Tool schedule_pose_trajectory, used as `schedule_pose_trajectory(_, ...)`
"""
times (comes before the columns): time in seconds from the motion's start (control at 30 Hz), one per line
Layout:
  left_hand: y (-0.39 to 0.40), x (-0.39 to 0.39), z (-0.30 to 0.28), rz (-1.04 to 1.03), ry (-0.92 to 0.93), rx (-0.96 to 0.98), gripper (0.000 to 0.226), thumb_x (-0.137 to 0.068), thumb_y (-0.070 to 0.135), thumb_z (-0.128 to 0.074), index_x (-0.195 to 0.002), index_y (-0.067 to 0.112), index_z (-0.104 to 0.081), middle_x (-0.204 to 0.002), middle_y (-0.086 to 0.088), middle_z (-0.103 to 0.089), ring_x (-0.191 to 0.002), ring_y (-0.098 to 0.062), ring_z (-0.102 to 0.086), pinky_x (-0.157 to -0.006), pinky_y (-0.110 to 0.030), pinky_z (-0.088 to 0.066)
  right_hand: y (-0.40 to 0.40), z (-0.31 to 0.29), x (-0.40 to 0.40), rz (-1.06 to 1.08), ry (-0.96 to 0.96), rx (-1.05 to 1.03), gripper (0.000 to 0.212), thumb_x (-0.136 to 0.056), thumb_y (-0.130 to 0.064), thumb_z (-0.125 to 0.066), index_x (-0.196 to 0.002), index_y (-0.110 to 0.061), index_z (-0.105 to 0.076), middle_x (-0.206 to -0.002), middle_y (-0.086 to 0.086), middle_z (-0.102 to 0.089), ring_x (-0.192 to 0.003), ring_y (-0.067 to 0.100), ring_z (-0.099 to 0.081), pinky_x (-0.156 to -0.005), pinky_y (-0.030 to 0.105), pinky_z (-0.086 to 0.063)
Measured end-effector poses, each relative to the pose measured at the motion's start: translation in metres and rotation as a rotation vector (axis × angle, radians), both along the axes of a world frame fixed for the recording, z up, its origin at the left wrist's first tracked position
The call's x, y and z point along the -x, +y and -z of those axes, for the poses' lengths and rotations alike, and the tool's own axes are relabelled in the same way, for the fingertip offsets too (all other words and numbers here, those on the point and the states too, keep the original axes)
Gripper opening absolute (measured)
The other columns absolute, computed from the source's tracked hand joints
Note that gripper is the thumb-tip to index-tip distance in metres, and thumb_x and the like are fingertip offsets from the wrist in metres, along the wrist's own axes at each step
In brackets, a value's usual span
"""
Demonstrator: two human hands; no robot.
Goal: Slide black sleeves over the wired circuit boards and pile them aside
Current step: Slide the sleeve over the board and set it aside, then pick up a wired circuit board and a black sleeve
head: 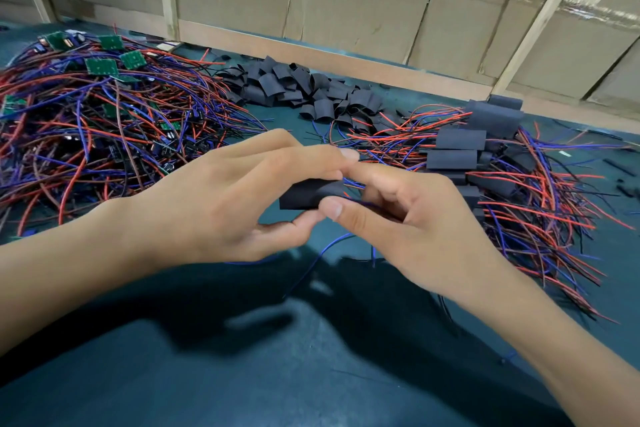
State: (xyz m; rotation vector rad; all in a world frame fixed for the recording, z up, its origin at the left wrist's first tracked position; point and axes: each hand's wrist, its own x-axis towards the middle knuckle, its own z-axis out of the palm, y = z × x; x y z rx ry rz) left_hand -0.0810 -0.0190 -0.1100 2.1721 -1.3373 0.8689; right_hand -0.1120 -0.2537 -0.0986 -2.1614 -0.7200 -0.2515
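Both hands meet at the table's centre around one black sleeve. My left hand pinches its left part between thumb and fingers. My right hand grips its right end, where red and blue wires come out. Whatever sits inside the sleeve is hidden. A blue wire trails from under the hands toward me. On the left lies a heap of bare green circuit boards tangled in red, blue and black wires. Loose black sleeves are heaped at the back centre. Sleeved boards with wires are stacked on the right.
The table has a dark green mat, with the hands' shadows across its near part. Cardboard boxes and wooden battens form a wall along the far edge. Small black offcuts lie at the far right.
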Motion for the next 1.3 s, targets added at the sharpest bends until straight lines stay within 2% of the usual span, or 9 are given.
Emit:
schedule_pose_trajectory(0.07,-0.005,-0.001,-0.002,0.037,-0.04,0.016,0.055,-0.095,0.027,-0.07,-0.14,0.007,-0.046,-0.125,-0.006,-0.066,-0.106,-0.025,-0.062,-0.092,-0.033,-0.052,-0.001,-0.004,0.001,0.036,-0.104,0.083,0.016,-0.095,-0.044,-0.066,-0.109,-0.052,-0.065,-0.056,-0.008,-0.035,-0.052,0.006,-0.032,-0.052,0.014,-0.026)
schedule_pose_trajectory(0.2,-0.001,-0.01,-0.01,-0.146,-0.163,-0.027,0.05,-0.099,0.035,-0.062,-0.136,0.002,-0.056,-0.126,-0.01,-0.064,-0.119,-0.032,-0.057,-0.105,-0.041,-0.046,-0.016,-0.012,-0.006,0.197,-0.284,0.101,0.014,-0.091,-0.038,-0.072,-0.103,-0.033,-0.077,-0.061,-0.024,-0.055,-0.054,0.0,-0.047,-0.057,0.008,-0.031)
schedule_pose_trajectory(0.37,0.03,-0.036,-0.01,-0.587,-0.08,-0.074,0.048,-0.097,0.043,-0.051,-0.135,0.014,-0.058,-0.136,-0.005,-0.058,-0.126,-0.037,-0.047,-0.098,-0.054,-0.041,-0.067,-0.031,-0.023,0.395,-0.304,-0.098,0.023,-0.08,-0.057,-0.07,-0.091,-0.036,-0.073,-0.07,-0.013,-0.069,-0.062,0.002,-0.056,-0.065,0.026,-0.048)
schedule_pose_trajectory(0.47,0.049,-0.049,-0.003,-0.94,0.101,-0.173,0.057,-0.092,0.047,-0.058,-0.138,0.013,-0.054,-0.145,-0.015,-0.047,-0.131,-0.041,-0.036,-0.101,-0.059,-0.035,-0.1,-0.041,-0.026,0.383,-0.271,-0.079,0.018,-0.079,-0.057,-0.073,-0.091,-0.042,-0.072,-0.077,0.004,-0.07,-0.067,0.021,-0.061,-0.069,0.045,-0.05)
schedule_pose_trajectory(0.57,0.061,-0.057,-0.001,-1.134,0.181,-0.38,0.063,-0.088,0.056,-0.059,-0.132,0.01,-0.057,-0.133,-0.018,-0.056,-0.125,-0.041,-0.039,-0.101,-0.053,-0.036,-0.124,-0.042,-0.031,0.334,-0.206,0.085,0.017,-0.079,-0.046,-0.078,-0.089,-0.036,-0.069,-0.073,-0.012,-0.064,-0.056,0.012,-0.051,-0.059,0.022,-0.043)
schedule_pose_trajectory(0.73,0.061,-0.059,-0.005,-1.059,0.15,-0.323,0.036,-0.086,0.041,-0.07,-0.112,0.016,-0.069,-0.11,-0.014,-0.069,-0.112,-0.042,-0.049,-0.092,-0.053,-0.042,-0.139,-0.034,-0.042,0.329,-0.133,0.184,0.032,-0.08,-0.003,-0.081,-0.092,-0.029,-0.066,-0.077,-0.011,-0.061,-0.054,0.012,-0.044,-0.053,0.011,-0.034)
schedule_pose_trajectory(0.93,0.062,-0.057,-0.001,-1.007,0.099,-0.226,0.024,-0.087,0.033,-0.072,-0.102,0.015,-0.071,-0.111,-0.012,-0.066,-0.112,-0.042,-0.046,-0.092,-0.056,-0.037,-0.135,-0.036,-0.037,0.266,-0.268,0.281,0.029,-0.082,0.002,-0.08,-0.103,-0.017,-0.077,-0.085,0.008,-0.064,-0.065,0.031,-0.049,-0.061,0.021,-0.037)
schedule_pose_trajectory(1.17,0.044,-0.043,-0.007,-0.821,-0.081,-0.038,0.033,-0.095,0.04,-0.05,-0.109,0.014,-0.063,-0.121,-0.006,-0.061,-0.12,-0.037,-0.044,-0.093,-0.05,-0.028,-0.135,-0.04,-0.034,0.25,-0.261,0.351,0.026,-0.079,0.003,-0.08,-0.088,-0.02,-0.074,-0.081,0.0,-0.067,-0.068,0.019,-0.053,-0.066,0.028,-0.043)
schedule_pose_trajectory(1.3,0.029,-0.034,-0.013,-0.625,-0.077,0.013,0.032,-0.101,0.035,-0.049,-0.118,0.009,-0.058,-0.109,-0.01,-0.065,-0.105,-0.035,-0.054,-0.093,-0.048,-0.033,-0.129,-0.041,-0.034,0.315,-0.417,0.278,0.031,-0.08,-0.002,-0.055,-0.098,-0.015,-0.076,-0.091,0.008,-0.07,-0.082,0.028,-0.062,-0.077,0.041,-0.05)
